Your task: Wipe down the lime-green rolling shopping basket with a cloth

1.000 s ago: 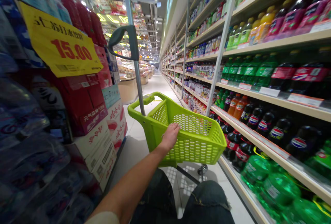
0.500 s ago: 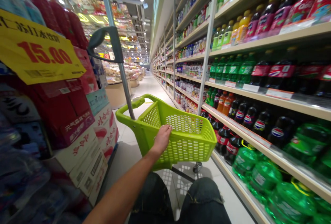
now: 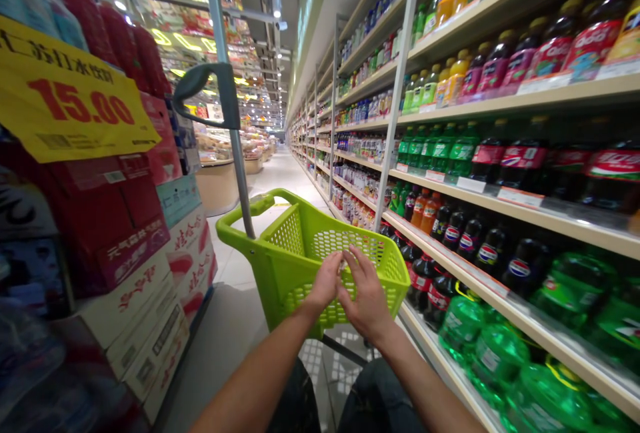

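A lime-green plastic cart basket (image 3: 295,299) with slotted sides stands in front of my knees, with a pole rising from its left end to a dark grey handle (image 3: 233,96). My left hand (image 3: 326,281) is closed above the basket's near rim, its fingertips meeting those of my right hand; what they hold, if anything, is too small to name. Close against it, my right hand (image 3: 364,296) has its fingers stretched forward and its thumb apart. Both hands are over the near side of the basket; I cannot tell whether they touch it.
Shelves of soda bottles (image 3: 463,153) line the right side, with large green bottles (image 3: 493,359) at floor level. On the left rise stacked drink cartons (image 3: 135,313) under a yellow price sign (image 3: 75,96). A tiled aisle (image 3: 287,163) runs ahead past display counters (image 3: 217,186).
My right hand has come into view and joined my left. My left hand has left the basket's rim and moved slightly right and down. The view has shifted a little.
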Motion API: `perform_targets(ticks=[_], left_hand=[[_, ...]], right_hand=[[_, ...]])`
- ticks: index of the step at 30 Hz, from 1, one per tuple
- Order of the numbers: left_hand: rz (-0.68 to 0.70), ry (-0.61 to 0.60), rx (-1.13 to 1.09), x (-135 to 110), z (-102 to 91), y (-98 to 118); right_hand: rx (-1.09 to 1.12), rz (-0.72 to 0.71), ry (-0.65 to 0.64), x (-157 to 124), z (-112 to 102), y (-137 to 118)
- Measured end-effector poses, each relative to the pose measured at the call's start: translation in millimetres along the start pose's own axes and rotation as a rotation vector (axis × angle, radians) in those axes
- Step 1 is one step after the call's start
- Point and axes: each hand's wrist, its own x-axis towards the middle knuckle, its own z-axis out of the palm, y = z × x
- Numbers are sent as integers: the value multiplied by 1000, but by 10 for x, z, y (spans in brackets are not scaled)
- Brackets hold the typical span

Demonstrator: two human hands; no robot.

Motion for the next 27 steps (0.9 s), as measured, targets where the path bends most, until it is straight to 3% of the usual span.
perform_targets(ticks=[3,6,11,16,19,21,25,27], left_hand=[[0,-77,64,72,-30,-2],[-22,-112,153,46,-307,-123],[-78,-170,558,-92,-892,-352],[-24,-213,634,-176,-995,-396],[18,-182,652,-235,-983,-399],[24,-158,664,-274,-985,-405],[23,-124,651,-318,-967,-406],[17,-116,631,-316,-942,-390]], right_hand=[[-161,171,-207,131,492,393],[-144,186,-337,102,828,631],[-218,167,-284,-45,1096,694],[-304,106,-235,50,1246,632],[-301,50,-273,35,1140,748],[-304,26,-269,-102,931,957],[-371,99,-144,-500,360,1509],[-404,173,-64,-601,212,1654]])
